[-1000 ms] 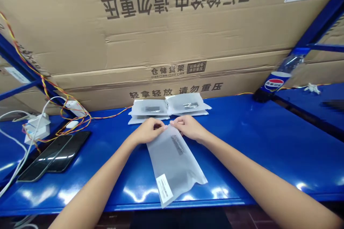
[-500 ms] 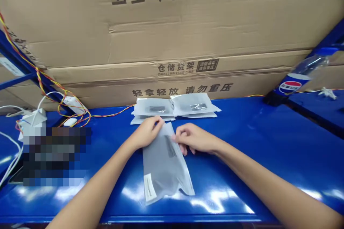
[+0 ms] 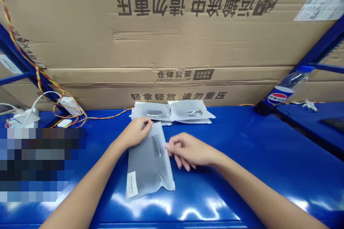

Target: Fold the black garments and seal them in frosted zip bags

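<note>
Frosted zip bag (image 3: 146, 164) near front edge of shelf (image 3: 242, 189); left hand (image 3: 137, 132) grips far end, right hand (image 3: 189, 150) pinches zip (image 3: 170, 170).

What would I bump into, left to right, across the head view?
Small white rounded case, bare left hand, frosted translucent zip bag with white label, bare right hand, clear plastic bottle with blue cap.

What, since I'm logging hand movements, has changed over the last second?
The right hand moved from the far end of the frosted zip bag to its right edge, nearer the person. The bag shifted left with the left hand, which kept its grip on the far end. The frosted bags behind and Pepsi bottle stayed put.
</note>
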Demonstrator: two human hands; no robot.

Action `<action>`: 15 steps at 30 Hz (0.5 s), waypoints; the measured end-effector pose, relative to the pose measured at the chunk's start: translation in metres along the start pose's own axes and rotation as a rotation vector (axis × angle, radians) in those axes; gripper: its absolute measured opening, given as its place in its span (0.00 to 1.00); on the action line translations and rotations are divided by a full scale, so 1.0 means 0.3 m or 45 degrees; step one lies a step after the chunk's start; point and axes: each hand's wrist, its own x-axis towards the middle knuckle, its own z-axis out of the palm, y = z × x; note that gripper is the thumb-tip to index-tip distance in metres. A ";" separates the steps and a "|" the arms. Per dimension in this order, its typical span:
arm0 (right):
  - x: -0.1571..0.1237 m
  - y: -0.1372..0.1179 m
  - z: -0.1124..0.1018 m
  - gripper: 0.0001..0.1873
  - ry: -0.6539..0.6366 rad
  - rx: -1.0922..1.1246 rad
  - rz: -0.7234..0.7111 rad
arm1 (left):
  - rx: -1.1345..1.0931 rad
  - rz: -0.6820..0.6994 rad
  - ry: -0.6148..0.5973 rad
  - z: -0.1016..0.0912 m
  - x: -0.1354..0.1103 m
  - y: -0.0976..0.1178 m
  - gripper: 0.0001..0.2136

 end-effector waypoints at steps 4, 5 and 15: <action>0.020 0.004 0.005 0.05 0.207 0.198 -0.008 | 0.010 0.008 -0.018 0.013 -0.005 0.014 0.14; 0.024 0.008 0.009 0.05 0.223 0.213 0.015 | 0.010 0.012 -0.021 0.016 -0.005 0.018 0.14; 0.035 0.041 0.009 0.19 0.156 0.454 0.027 | 0.040 0.029 -0.036 0.046 -0.008 0.028 0.12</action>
